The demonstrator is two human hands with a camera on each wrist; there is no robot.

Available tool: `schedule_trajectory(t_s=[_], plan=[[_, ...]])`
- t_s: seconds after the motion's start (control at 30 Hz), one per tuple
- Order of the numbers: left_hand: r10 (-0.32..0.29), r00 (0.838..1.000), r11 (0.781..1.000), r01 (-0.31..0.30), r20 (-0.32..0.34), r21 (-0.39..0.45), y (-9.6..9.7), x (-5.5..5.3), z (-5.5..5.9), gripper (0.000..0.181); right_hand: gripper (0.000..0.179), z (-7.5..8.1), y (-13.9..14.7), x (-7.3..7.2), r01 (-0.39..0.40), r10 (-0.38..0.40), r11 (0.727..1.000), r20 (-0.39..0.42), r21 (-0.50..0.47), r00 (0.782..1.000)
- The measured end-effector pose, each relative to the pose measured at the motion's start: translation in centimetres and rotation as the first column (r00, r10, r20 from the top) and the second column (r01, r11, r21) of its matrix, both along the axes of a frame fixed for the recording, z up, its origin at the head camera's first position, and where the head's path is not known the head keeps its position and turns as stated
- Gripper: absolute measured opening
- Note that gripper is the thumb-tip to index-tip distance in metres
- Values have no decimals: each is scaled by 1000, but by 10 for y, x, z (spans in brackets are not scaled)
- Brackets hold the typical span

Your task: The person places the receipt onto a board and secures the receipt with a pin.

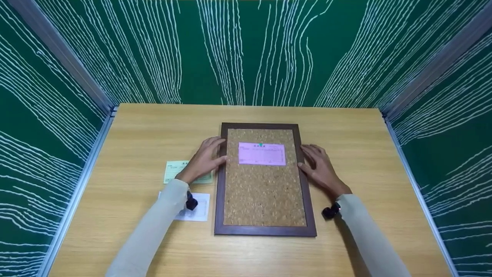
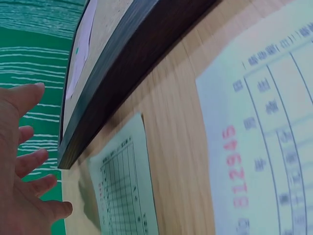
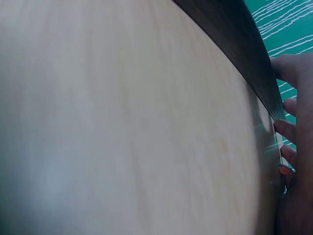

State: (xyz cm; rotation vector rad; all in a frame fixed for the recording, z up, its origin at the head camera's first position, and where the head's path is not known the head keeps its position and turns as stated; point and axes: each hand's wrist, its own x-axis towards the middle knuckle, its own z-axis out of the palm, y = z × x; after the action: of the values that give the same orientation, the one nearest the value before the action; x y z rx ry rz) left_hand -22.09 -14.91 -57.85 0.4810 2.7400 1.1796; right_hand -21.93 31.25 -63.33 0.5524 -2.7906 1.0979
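Observation:
A cork board [image 1: 265, 192] with a dark brown frame lies flat on the table. A pink paper slip [image 1: 262, 154] sits on its upper part, with a green pushpin [image 1: 260, 145] at the slip's top edge. At the frame's left side is my left hand [image 1: 203, 158], fingers spread, thumb and fingertips by the edge; the left wrist view shows nothing in its grasp. My right hand [image 1: 321, 168] rests its thumb against the right side of the frame [image 3: 234, 39], fingers loosely bent. Something small and orange [image 3: 285, 170] near those fingers is too small to tell.
A green paper slip [image 2: 127, 181] lies on the table left of the board, partly under my left forearm in the head view. Nearer to me is a white slip [image 2: 264, 132] with red digits. Green walls [image 1: 253, 50] with white lines enclose the wooden table [image 1: 161, 127].

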Motion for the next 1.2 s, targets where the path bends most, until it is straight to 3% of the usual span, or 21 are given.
schedule_trajectory(t_s=[0.33,0.7,0.97,1.2], plan=[[45,999,999,-45,30,12,-16,6,1,67,65,2,0,1,0,0,1000,-16,-18,1000],[66,997,998,-66,27,4,-37,11,0,63,66,5,-3,3,12,-12,1000,22,1,1000],[74,997,997,-74,9,-18,-55,17,-5,59,66,5,-3,3,11,-11,1000,22,6,1000],[99,994,995,-98,38,-23,-65,23,-9,59,66,3,-2,2,10,-10,1000,9,-3,1000]])
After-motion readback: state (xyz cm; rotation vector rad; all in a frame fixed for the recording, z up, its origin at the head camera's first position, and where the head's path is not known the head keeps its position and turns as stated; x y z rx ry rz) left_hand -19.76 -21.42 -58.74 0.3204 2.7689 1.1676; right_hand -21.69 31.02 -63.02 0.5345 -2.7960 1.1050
